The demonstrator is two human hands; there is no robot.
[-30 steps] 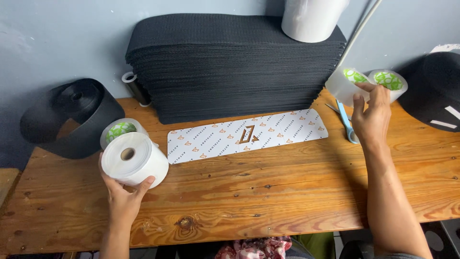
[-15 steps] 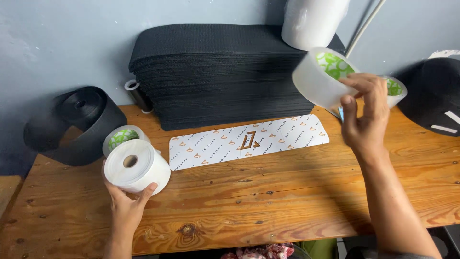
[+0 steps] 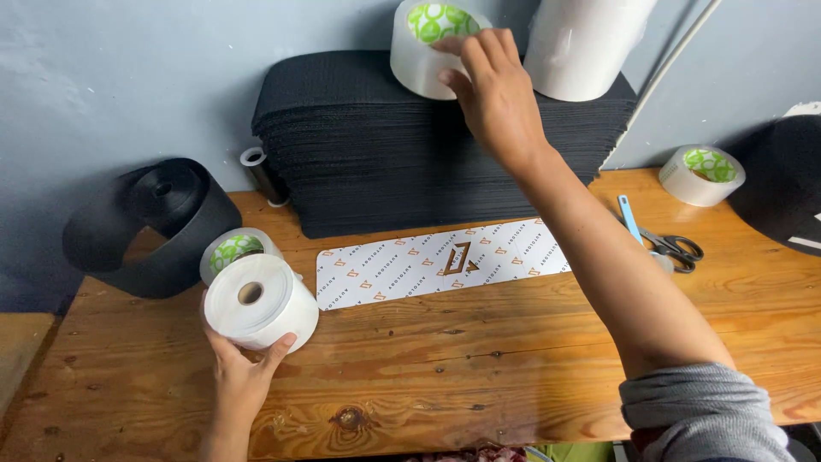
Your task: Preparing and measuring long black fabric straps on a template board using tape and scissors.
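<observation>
Both hands on rolls at the wooden workbench (image 3: 513,368).

Right hand (image 3: 492,90) is stretched far out, arm fully extended across the table, fingers wrapped over the top of a clear tape roll (image 3: 428,47) with a green-patterned core, sitting on the stack of black sheets (image 3: 385,154) at the back. Left hand (image 3: 239,376) stays near, bottom left, fingers and thumb cupping a white label roll (image 3: 261,299) from below. A long white patterned strip (image 3: 440,261) lies between them; scissors (image 3: 671,248) off to the right.
</observation>
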